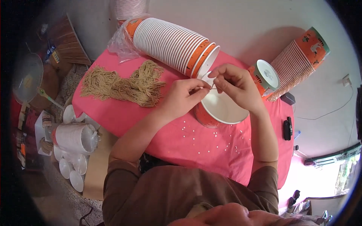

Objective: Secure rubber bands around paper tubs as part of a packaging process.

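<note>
- Two hands, the left hand (184,94) and the right hand (236,83), are meeting above the mouth of an orange bucket (206,116) with a white inside.
- The left hand is pinching a thin strand (213,88) between thumb and fingertips.
- The right hand is appearing to pinch the same strand, its forefinger arching high; any smaller item between the fingertips is too small to tell.
- The strand is bridging the narrow gap between the hands, over the bucket's opening.
- The bucket is standing mouth up on a pink cloth (171,145); whether the right wrist is touching its rim, I cannot tell.
- Handling, as judged: the strand is looking very light, limp and easy to lose; fingertip holds close to its ends are suiting it best.
- The bucket is looking light and fairly stiff, though liable to dent; the rim is offering the surest hold.
- Small white bits (194,144) are lying scattered on the cloth, seemingly light and easily knocked.
- Tan string (100,83) is lying in a bundle to the left, looking soft and prone to tangling.
- A long bucket stack (167,43) is lying beyond the hands, partly inside a clear bag (121,46).
</note>
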### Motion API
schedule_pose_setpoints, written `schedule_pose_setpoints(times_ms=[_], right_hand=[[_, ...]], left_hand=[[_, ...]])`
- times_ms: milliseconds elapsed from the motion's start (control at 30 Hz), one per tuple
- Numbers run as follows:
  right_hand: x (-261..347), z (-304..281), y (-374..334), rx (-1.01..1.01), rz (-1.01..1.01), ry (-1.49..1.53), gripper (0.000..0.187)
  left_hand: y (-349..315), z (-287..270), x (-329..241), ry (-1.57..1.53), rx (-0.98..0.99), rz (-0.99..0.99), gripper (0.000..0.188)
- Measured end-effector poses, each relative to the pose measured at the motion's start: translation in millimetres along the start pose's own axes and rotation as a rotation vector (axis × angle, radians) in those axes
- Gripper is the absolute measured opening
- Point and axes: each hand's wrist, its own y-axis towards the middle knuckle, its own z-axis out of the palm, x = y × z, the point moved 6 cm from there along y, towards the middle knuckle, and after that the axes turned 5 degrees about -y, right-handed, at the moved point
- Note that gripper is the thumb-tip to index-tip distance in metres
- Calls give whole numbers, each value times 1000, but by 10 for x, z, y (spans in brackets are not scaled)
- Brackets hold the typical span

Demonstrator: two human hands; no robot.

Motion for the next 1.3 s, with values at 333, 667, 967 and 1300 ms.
schedule_pose_setpoints(times_ms=[333, 667, 967, 1300], right_hand=[[47, -112, -175, -228, -208, -545, 15], [170, 29, -243, -220, -379, -690, 14], [263, 42, -199, -155, -364, -621, 9], [200, 221, -104, -108, -357, -635, 9]], left_hand=[[-24, -62, 263, -556, -19, -374, 14], [-78, -10, 156, -591, 30, -378, 16], [-122, -130, 164, -315, 12, -181, 12], [-251, -3, 223, -874, 72, -431, 8]])
